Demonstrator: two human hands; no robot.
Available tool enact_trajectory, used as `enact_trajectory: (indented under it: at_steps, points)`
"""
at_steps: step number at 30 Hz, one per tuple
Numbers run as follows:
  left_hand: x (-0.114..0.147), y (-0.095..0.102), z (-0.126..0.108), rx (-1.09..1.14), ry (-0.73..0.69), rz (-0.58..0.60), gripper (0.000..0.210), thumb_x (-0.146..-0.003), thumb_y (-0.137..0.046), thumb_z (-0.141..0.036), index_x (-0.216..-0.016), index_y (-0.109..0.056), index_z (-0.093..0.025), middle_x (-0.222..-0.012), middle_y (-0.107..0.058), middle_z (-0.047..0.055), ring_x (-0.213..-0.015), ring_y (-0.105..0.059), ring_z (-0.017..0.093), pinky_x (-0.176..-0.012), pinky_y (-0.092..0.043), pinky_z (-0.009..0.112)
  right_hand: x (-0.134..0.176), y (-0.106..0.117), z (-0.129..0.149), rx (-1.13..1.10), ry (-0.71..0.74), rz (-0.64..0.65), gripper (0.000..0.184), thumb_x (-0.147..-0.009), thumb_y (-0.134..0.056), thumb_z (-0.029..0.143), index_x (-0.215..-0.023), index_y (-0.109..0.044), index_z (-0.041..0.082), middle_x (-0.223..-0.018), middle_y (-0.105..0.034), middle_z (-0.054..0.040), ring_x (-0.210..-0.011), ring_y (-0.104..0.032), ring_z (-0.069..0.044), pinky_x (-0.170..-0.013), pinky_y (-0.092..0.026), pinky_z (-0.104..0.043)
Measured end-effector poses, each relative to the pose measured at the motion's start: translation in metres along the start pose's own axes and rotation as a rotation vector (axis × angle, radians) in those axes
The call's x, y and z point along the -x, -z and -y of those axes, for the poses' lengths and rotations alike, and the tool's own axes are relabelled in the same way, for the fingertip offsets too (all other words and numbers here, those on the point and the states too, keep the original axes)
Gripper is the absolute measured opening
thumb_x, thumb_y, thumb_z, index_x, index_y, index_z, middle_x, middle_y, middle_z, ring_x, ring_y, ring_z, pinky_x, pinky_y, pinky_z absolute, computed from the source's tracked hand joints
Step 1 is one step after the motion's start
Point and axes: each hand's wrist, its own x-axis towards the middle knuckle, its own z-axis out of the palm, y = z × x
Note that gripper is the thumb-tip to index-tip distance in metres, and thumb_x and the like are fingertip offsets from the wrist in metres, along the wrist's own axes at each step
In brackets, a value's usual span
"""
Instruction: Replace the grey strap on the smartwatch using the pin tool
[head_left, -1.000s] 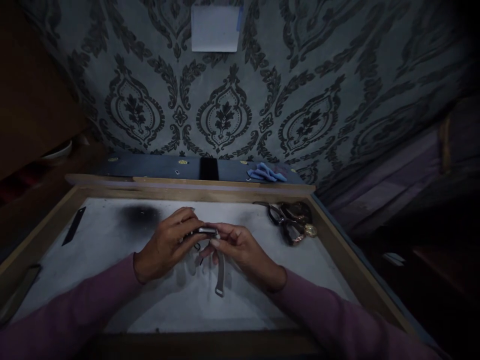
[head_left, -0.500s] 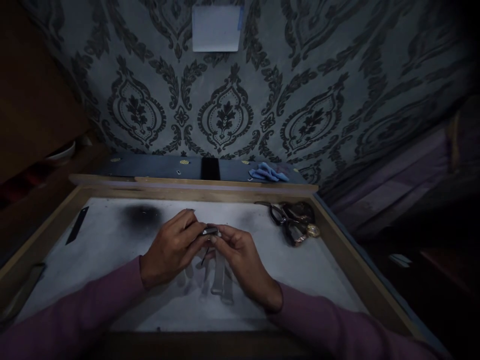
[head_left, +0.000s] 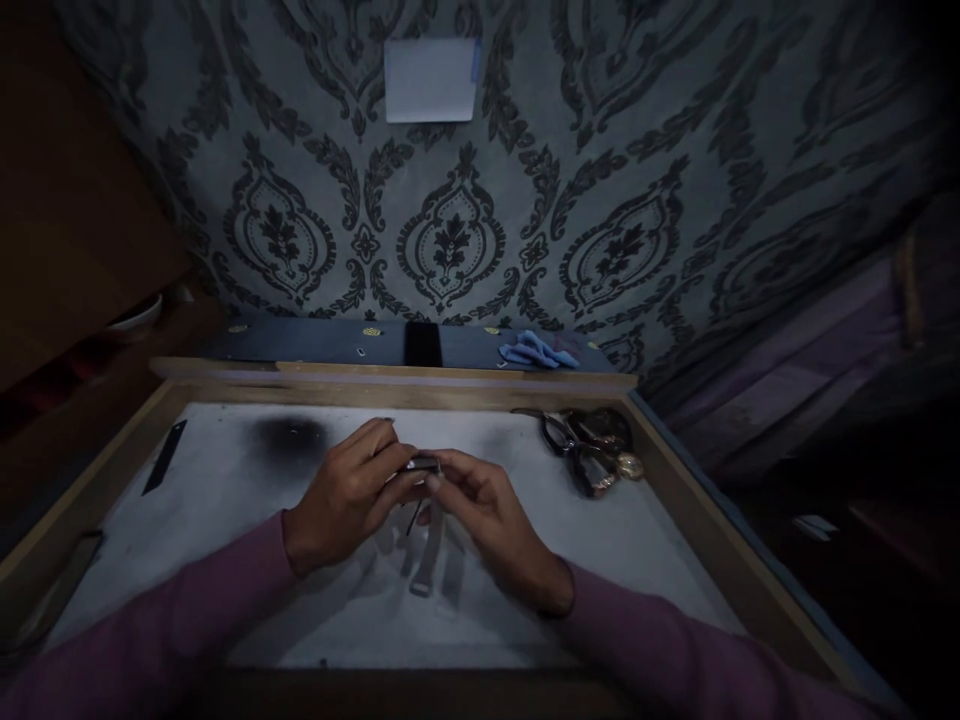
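Note:
Over the middle of the white board, both hands meet around a wristwatch (head_left: 423, 464) with a dark, shiny case. Its pale strap (head_left: 430, 550) hangs down, with a buckle at the lower end. My left hand (head_left: 352, 490) is closed, thumb and fingers pinching the case from the left. From the right, my right hand (head_left: 480, 505) grips the case end where the strap joins, its thumb on the near side. A thin dark strip or rod (head_left: 413, 517) pokes out below the fingers; which hand holds it, I cannot tell.
The white board (head_left: 600, 600) sits in a wooden frame. At its back right lie several dark watches or straps (head_left: 600, 430) with a gold round piece (head_left: 629, 466). A black strip (head_left: 164, 457) lies left. Behind are a black phone-like slab (head_left: 423, 345) and blue cloth (head_left: 538, 350).
The hanging strap has swung slightly left, and the hands have turned the watch a little. The whole view has shifted slightly downward in the frame.

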Motion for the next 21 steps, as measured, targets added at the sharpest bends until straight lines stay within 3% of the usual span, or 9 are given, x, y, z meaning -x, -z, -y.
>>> enact_trajectory:
  at_steps: [4, 8, 11, 14, 17, 21]
  points:
    - [0.002, 0.002, 0.001, 0.072, 0.005, 0.045, 0.007, -0.098, -0.053, -0.016, -0.104, -0.057, -0.017, -0.082, -0.050, 0.003, -0.076, -0.049, 0.016, -0.066, -0.042, 0.027, -0.004, 0.003, 0.003, -0.260, -0.167, 0.075, 0.028, -0.082, -0.075, 0.038, -0.100, -0.071, 0.017, -0.076, -0.068, -0.0009, -0.064, -0.064, -0.010, -0.055, -0.050, -0.018]
    - [0.003, 0.003, -0.001, 0.147, 0.057, 0.051, 0.033, -0.093, -0.048, -0.006, -0.124, -0.042, -0.016, -0.096, -0.052, 0.006, -0.084, -0.052, 0.017, -0.075, -0.048, 0.030, -0.009, 0.008, 0.006, -0.359, -0.260, -0.002, 0.028, -0.080, -0.078, 0.038, -0.087, -0.072, 0.012, -0.071, -0.069, -0.0014, -0.049, -0.055, -0.003, -0.043, -0.041, -0.012]
    - [0.003, 0.004, -0.002, 0.197, 0.074, 0.061, 0.041, -0.081, -0.042, 0.002, -0.117, -0.039, -0.017, -0.092, -0.049, 0.004, -0.075, -0.050, 0.014, -0.068, -0.047, 0.026, -0.012, 0.013, 0.009, -0.460, -0.293, -0.100, 0.025, -0.078, -0.080, 0.035, -0.086, -0.072, 0.012, -0.076, -0.073, -0.0031, -0.051, -0.058, -0.003, -0.044, -0.044, -0.010]
    - [0.003, 0.005, -0.004, 0.229, 0.023, 0.151, 0.038, -0.074, -0.039, 0.003, -0.106, -0.041, -0.019, -0.087, -0.048, 0.003, -0.072, -0.048, 0.015, -0.064, -0.047, 0.025, -0.013, 0.016, 0.011, -0.534, -0.318, -0.190, 0.022, -0.079, -0.079, 0.032, -0.090, -0.071, 0.014, -0.086, -0.076, -0.0042, -0.057, -0.065, -0.004, -0.048, -0.050, -0.009]
    - [0.002, 0.003, -0.008, 0.227, -0.101, 0.225, 0.035, -0.074, -0.035, 0.004, -0.100, -0.041, -0.019, -0.088, -0.053, 0.006, -0.080, -0.052, 0.018, -0.070, -0.049, 0.029, -0.013, 0.016, 0.011, -0.581, -0.337, -0.178, 0.019, -0.081, -0.078, 0.028, -0.091, -0.071, 0.014, -0.092, -0.076, -0.0053, -0.058, -0.068, -0.006, -0.048, -0.053, -0.009]
    - [0.003, 0.001, -0.013, 0.214, -0.223, 0.239, 0.031, -0.079, -0.031, 0.006, -0.094, -0.042, -0.019, -0.085, -0.055, 0.007, -0.084, -0.053, 0.020, -0.077, -0.050, 0.033, -0.012, 0.014, 0.010, -0.638, -0.332, -0.123, 0.017, -0.077, -0.081, 0.023, -0.087, -0.071, 0.013, -0.083, -0.076, -0.0044, -0.063, -0.071, -0.008, -0.057, -0.057, -0.009]
